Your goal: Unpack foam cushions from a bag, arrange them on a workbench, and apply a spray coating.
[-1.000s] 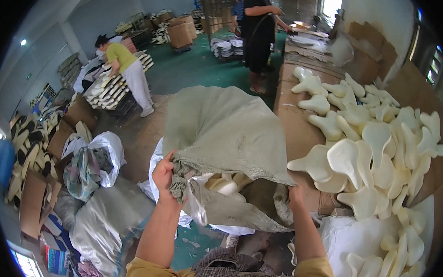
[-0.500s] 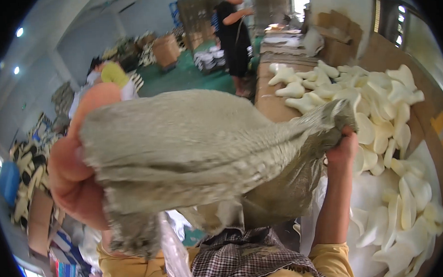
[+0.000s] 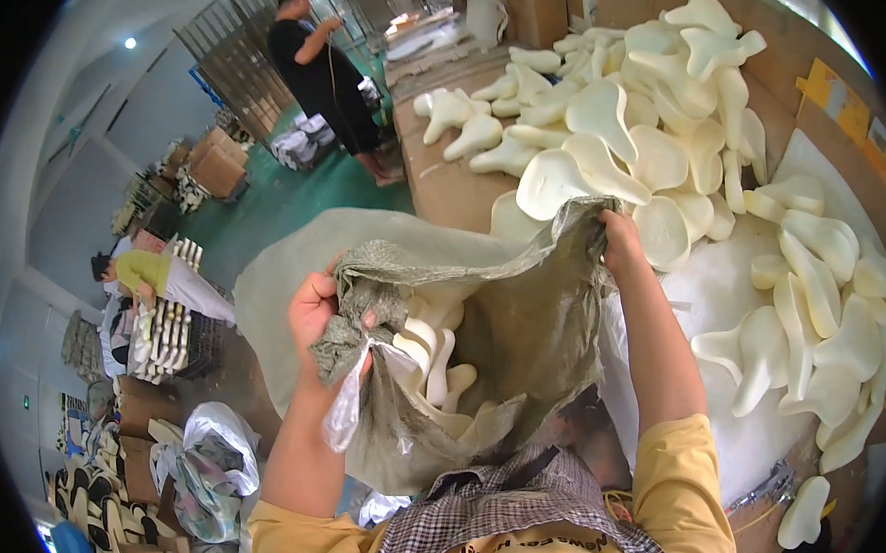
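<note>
the left hand is closed tight on the bunched rim of a grey-green woven sack, and a strip of clear plastic liner hangs down from this fist. the right hand grips the other side of the rim, fingers curled over the cloth, at the edge of the table. between the two hands the mouth of the sack is held open, in front of the person's chest. inside the sack several cream foam pieces stand close together, some leaning on each other.

on the table, to the right of the sack, lies a big heap of the same cream pieces, flat shapes with one wide end and one narrow end. the nearest of them touch the sack beside the right hand. under the heap, near the person, there is a white sheet.

further back a person in black stands by the table end on the green floor. at the left a person in a yellow top bends over a stack of pieces. low at the left lies a white bag.
</note>
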`<state>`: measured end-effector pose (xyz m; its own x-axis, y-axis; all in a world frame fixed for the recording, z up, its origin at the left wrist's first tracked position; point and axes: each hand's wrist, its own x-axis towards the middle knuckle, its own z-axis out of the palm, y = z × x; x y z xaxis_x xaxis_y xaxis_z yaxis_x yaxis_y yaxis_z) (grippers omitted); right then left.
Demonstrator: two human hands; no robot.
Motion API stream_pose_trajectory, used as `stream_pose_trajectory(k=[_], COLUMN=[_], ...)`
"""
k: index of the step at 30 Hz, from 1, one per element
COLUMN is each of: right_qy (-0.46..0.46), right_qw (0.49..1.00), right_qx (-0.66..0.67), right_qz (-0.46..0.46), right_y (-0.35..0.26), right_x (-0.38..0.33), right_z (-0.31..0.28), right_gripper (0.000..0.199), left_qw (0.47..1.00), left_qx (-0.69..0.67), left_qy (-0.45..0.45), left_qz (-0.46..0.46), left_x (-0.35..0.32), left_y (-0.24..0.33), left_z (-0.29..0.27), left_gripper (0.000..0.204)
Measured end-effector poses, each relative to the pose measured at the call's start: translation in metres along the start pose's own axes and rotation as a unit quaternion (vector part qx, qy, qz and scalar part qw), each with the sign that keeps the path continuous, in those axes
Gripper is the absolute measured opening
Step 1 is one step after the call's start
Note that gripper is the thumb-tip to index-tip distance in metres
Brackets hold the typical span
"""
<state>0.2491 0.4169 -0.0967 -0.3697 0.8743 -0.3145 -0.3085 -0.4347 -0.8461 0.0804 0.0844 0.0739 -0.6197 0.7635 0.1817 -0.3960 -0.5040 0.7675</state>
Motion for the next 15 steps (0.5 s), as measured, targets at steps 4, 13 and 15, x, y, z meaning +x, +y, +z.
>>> stream_pose_trajectory(k=[4, 13, 15], right_qy=[0.020, 0.108, 0.017], right_qw=[1.000, 0.755, 0.734], right_qx=[-0.016, -0.482, -0.458], right_qz=[-0.019, -0.431, -0.501], right_y=[0.035, 0.084, 0.092], right_x=[0.011, -0.021, -0.074], right_z=[0.006, 0.055, 0.081], right_gripper=[0.020, 0.046, 0.036], left_qw=[0.994, 0.975, 0.976], left_qx=[-0.019, 0.112, 0.109], left_qy=[0.085, 0.175, 0.172], left_qz=[-0.070, -0.083, -0.072], left_x=[0.037, 0.048, 0.047], left_y=[-0.007, -0.013, 0.001], left_z=[-0.093, -0.212, -0.248], left_gripper=[0.015, 0.011, 0.016])
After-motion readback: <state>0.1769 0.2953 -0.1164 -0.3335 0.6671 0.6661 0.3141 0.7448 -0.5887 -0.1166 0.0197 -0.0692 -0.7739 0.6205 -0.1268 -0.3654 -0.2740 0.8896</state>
